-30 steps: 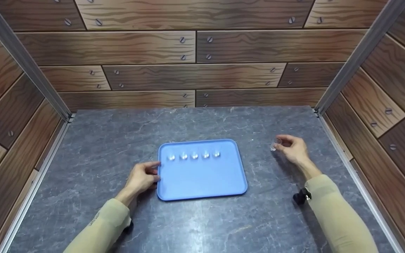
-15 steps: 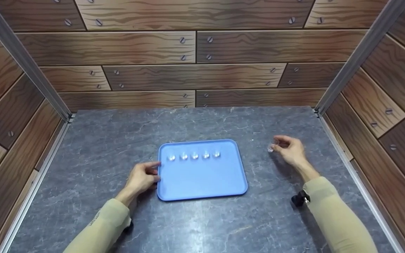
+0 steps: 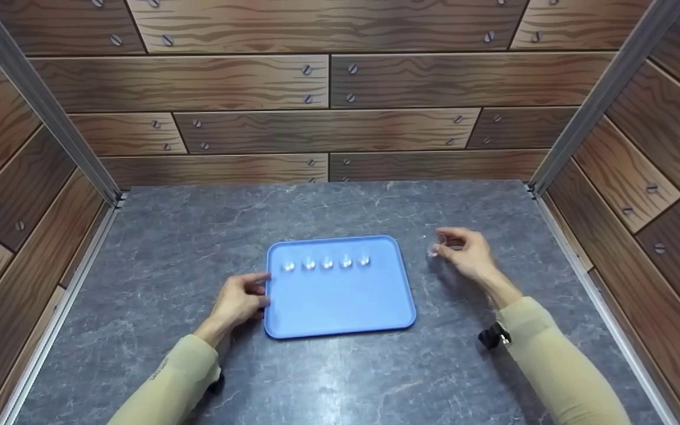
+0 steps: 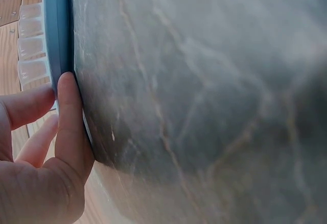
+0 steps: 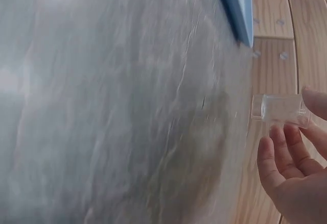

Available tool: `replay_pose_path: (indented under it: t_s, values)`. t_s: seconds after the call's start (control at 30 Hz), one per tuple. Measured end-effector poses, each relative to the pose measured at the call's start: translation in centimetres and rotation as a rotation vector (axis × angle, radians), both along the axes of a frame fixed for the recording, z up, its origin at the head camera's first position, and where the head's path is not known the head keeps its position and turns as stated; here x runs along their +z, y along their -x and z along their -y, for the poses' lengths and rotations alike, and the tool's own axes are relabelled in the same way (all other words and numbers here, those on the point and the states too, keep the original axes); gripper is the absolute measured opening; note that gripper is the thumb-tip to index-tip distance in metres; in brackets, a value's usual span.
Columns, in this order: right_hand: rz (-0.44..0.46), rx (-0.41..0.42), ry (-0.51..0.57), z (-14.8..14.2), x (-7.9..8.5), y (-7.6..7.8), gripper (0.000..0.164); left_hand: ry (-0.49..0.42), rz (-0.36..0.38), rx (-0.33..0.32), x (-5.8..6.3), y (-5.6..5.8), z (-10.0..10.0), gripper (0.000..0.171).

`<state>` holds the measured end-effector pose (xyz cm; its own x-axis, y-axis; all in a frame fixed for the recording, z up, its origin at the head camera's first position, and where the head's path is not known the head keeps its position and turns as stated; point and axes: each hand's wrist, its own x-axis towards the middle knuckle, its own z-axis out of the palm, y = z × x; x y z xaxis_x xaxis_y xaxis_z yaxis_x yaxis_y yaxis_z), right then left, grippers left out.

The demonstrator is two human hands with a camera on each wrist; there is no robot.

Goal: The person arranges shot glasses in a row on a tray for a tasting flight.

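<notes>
On the grey marbled table lies a blue tray (image 3: 340,304). A row of several clear shot glasses (image 3: 327,263) stands along its far side. My left hand (image 3: 238,300) touches the tray's left edge, thumb and fingertips spread along the rim. The left wrist view shows its fingers (image 4: 70,112) right at the blue rim. To the right of the tray, my right hand (image 3: 470,257) pinches another clear shot glass (image 5: 281,108) between thumb and fingertips. It is held near its rim, thick base away from the palm. In the head view this glass is small and slightly blurred.
Wood-patterned walls (image 3: 328,133) with metal corner posts (image 3: 600,88) enclose the table (image 3: 198,224) at the back and both sides. A small black device (image 3: 493,336) sits at the right wrist. The tray's front half is bare.
My right hand has moved left toward the tray, carrying the shot glass. The left hand, the tray and the row of glasses have stayed in place.
</notes>
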<state>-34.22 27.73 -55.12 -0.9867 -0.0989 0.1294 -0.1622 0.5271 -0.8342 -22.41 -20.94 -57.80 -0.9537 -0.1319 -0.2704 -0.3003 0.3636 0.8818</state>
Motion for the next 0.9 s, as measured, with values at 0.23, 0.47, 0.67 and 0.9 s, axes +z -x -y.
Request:
replay_pose_path:
  t_s: [0.23,0.47,0.67,0.9]
  values:
    - [-0.029,0.083,0.047,2.6,0.2,-0.4,0.043,0.007,-0.009,0.002,0.2,0.1,0.0,0.061]
    - [-0.033,0.143,0.077,4.9,-0.1,-0.4,0.041,0.000,-0.018,0.006,0.1,-0.1,-0.1,0.061]
    - [-0.040,0.197,0.069,6.6,-0.5,-0.2,0.041,-0.018,-0.007,0.009,0.1,0.0,-0.1,0.062]
    - [-0.047,0.212,0.047,8.0,-1.2,0.2,0.039,-0.008,0.012,0.013,0.2,0.0,-0.1,0.063]
